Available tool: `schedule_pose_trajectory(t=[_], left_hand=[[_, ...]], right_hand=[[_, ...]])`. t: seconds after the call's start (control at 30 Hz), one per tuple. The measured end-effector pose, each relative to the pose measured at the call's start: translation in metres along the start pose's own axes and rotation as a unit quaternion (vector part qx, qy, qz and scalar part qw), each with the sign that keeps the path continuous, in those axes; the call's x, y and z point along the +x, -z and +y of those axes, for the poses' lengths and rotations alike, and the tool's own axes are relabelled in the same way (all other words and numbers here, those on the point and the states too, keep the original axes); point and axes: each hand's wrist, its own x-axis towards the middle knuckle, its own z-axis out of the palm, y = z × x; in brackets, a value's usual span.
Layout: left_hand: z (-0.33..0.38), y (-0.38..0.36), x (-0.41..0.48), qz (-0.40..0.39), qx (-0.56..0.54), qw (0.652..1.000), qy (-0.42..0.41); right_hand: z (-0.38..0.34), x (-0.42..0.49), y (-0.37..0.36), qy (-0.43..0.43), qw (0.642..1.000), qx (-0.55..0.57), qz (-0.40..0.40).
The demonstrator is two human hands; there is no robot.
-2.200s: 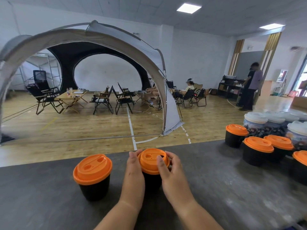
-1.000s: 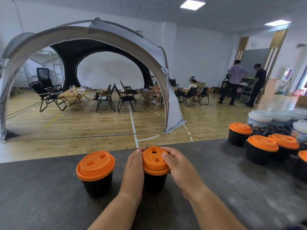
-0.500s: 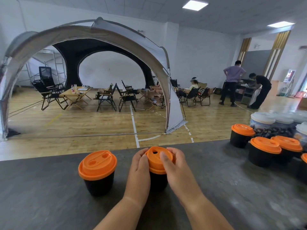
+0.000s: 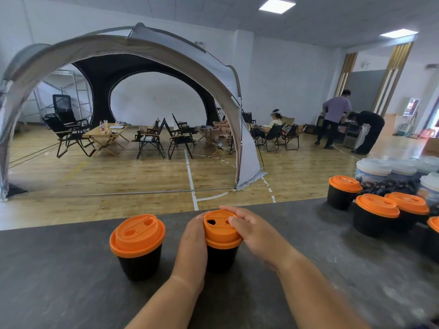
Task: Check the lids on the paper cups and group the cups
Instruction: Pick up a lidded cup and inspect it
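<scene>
A black paper cup [image 4: 221, 256] with an orange lid [image 4: 219, 227] stands at the middle of the dark grey table [image 4: 71, 293]. My left hand [image 4: 193, 245] wraps round the cup's left side. My right hand [image 4: 257, 230] holds the lid from the right, with fingertips on its top. A second black cup with an orange lid [image 4: 137, 236] stands just to the left, apart from my hands. At the right edge several more orange-lidded black cups [image 4: 375, 213] cluster together.
Behind the orange-lidded cluster stand white-lidded printed cups [image 4: 373, 170]. The table's far edge runs just behind the cup I hold. Beyond it lie a wooden floor, a large arched tent [image 4: 133, 47], folding chairs, and people near the back right.
My right hand's fingers have shifted on the lid and the lid has turned a little. The cup stays in place. The view has drifted slightly left and two people at the back have moved.
</scene>
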Motion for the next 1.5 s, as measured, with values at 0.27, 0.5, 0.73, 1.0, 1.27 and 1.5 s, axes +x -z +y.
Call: schedule_pose_trajectory(t=[0.27,0.5,0.73,1.0,1.27,1.5], left_hand=[[0.002,-0.004,-0.009,0.001,-0.014,1.000,-0.023],[0.004,0.001,-0.004,0.010,-0.039,0.999,0.003],[0.005,0.002,-0.002,0.003,-0.023,1.000,0.005],[0.008,0.003,-0.002,-0.004,-0.065,0.998,0.018],[0.012,0.004,-0.005,-0.022,-0.110,0.992,0.053],[0.024,-0.001,-0.015,-0.049,-0.138,0.988,0.038]], right_hand=[[0.004,-0.022,-0.025,0.013,0.989,0.049,0.138],[0.008,-0.015,-0.018,0.027,0.994,0.037,0.099],[0.008,-0.012,-0.006,0.010,0.998,0.048,0.025],[0.012,-0.010,-0.004,-0.014,0.996,0.087,0.005],[0.009,-0.010,-0.014,0.008,0.996,0.085,0.015],[-0.005,-0.008,-0.014,0.032,0.984,0.112,0.132]])
